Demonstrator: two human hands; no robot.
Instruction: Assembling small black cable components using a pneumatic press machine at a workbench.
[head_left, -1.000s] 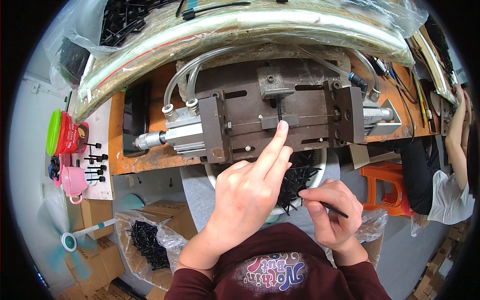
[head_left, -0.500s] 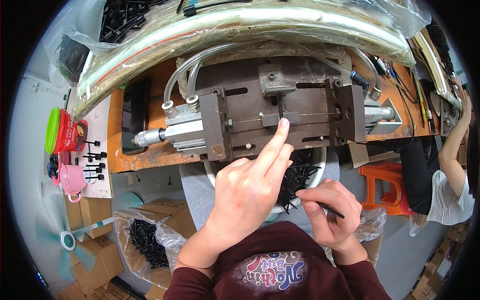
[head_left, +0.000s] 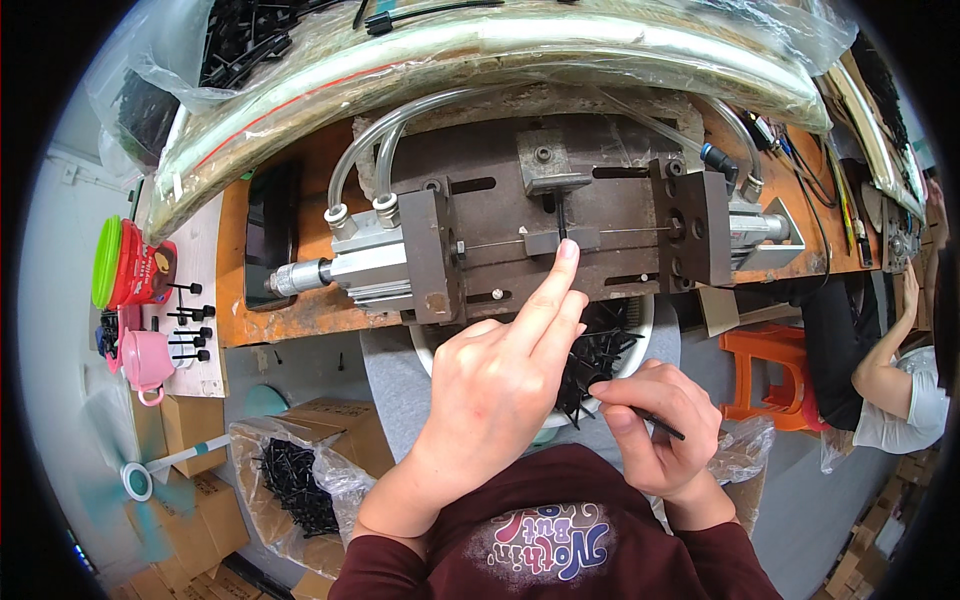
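Right hand [head_left: 674, 458] pinches one black rod [head_left: 668, 428]; left hand [head_left: 500, 390], half-open, touches a second rod [head_left: 561, 214] on one fixture [head_left: 488, 215].

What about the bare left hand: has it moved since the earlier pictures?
No, not visibly. The left hand keeps its extended fingers in the same place relative to the small grey rectangular metal block, so no direction shows.

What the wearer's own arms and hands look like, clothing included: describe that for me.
The left hand and right hand are bare, with no gloves, rings or watch visible. The left sleeve and right sleeve are dark maroon, plain where visible, and stop short of the wrists. They match the maroon top, which has multicoloured lettering on its front.
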